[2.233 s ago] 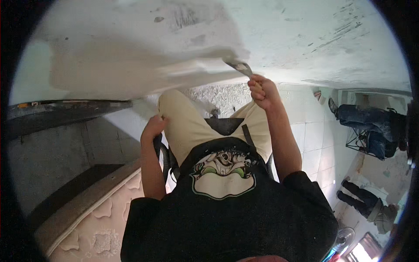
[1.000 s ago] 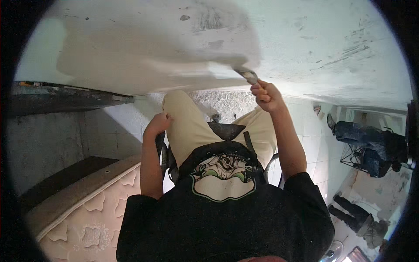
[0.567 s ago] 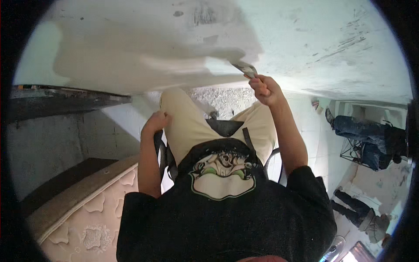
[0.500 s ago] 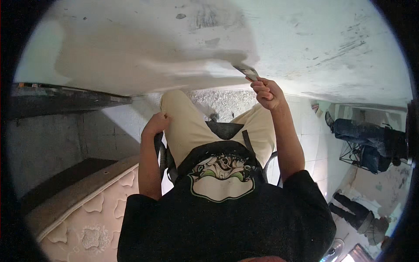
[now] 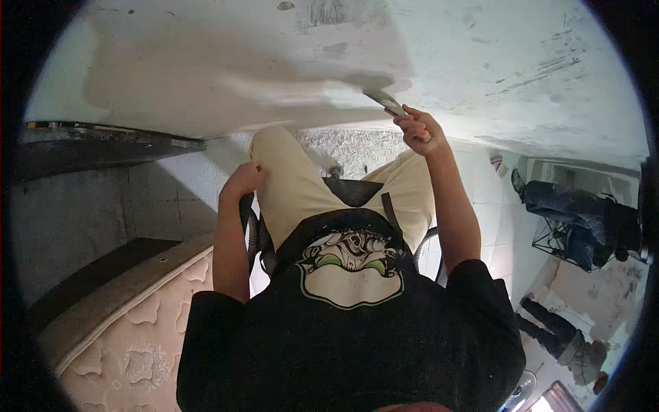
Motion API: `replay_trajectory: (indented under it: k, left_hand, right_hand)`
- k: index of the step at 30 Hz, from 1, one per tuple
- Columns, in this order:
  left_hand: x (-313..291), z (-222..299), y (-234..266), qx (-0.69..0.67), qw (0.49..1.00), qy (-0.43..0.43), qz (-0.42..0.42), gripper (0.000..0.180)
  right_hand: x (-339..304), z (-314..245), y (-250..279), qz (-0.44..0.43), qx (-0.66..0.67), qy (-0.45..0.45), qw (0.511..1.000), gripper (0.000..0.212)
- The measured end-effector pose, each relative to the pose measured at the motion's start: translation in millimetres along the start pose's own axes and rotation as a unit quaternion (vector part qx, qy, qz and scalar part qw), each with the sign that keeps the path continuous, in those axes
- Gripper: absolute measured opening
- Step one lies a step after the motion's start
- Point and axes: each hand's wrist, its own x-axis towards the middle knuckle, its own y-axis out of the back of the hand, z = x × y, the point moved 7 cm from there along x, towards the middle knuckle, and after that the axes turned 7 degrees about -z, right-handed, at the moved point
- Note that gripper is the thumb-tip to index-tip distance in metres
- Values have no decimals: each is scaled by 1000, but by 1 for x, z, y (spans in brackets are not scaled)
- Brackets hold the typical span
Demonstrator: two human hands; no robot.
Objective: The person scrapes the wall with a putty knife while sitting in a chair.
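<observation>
My right hand [image 5: 421,132] is closed around a putty knife [image 5: 384,101]. Its blade lies at a low angle against, or very close to, the pale wall [image 5: 467,75], and points up and to the left. A dark shadow surrounds the tip. My left hand [image 5: 243,180] rests curled beside my left thigh, against the cream trousers [image 5: 278,161]. Its fingers are mostly turned out of sight, so I cannot tell if anything is in them.
Dark scuffs mark the wall. At left are a dark ledge [image 5: 103,145] and a quilted mattress [image 5: 147,336]. I sit on a chair with a dark frame [image 5: 255,230]. At right, one person [image 5: 570,206] sits on a folding chair and another person [image 5: 563,333] stands.
The view has tilted slightly, so most things appear a little higher. The putty knife's blade has tilted a little, while my right hand stays in nearly the same spot.
</observation>
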Motion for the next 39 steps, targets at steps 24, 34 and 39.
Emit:
replay_trajectory:
  k: [24, 34, 39]
  left_hand:
    - [1, 1, -1, -11, 1000, 7, 20, 49]
    - [5, -7, -2, -7, 999, 29, -21, 45]
    - [-10, 11, 3, -36, 999, 23, -3, 53]
  right_hand:
    - [-42, 11, 9, 91, -111, 162, 976, 30]
    - [-37, 10, 43, 102, -96, 147, 979, 25]
    - [-61, 33, 77, 246, -231, 214, 917, 21]
